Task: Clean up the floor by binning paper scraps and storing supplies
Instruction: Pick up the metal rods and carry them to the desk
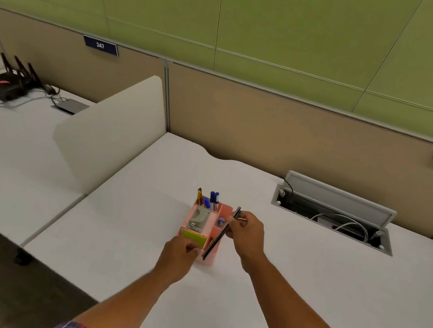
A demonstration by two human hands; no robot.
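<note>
On the desk (119,233), left hand (178,254) grips organizer (213,259); right hand (248,235) pinches ruler (219,235) near top. Likely thin, stiff, light; hold the edges.

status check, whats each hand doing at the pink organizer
Left hand steadies the pink organizer at its near end. Right hand grips a dark ruler, tilted over its right side. Nothing in the way.

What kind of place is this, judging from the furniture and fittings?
Most likely an open-plan office. White desks stand in a row, split by a low divider and backed by partition panels with number plates. A cable hatch is set into the desk, and a pink organizer holds pens.
</note>
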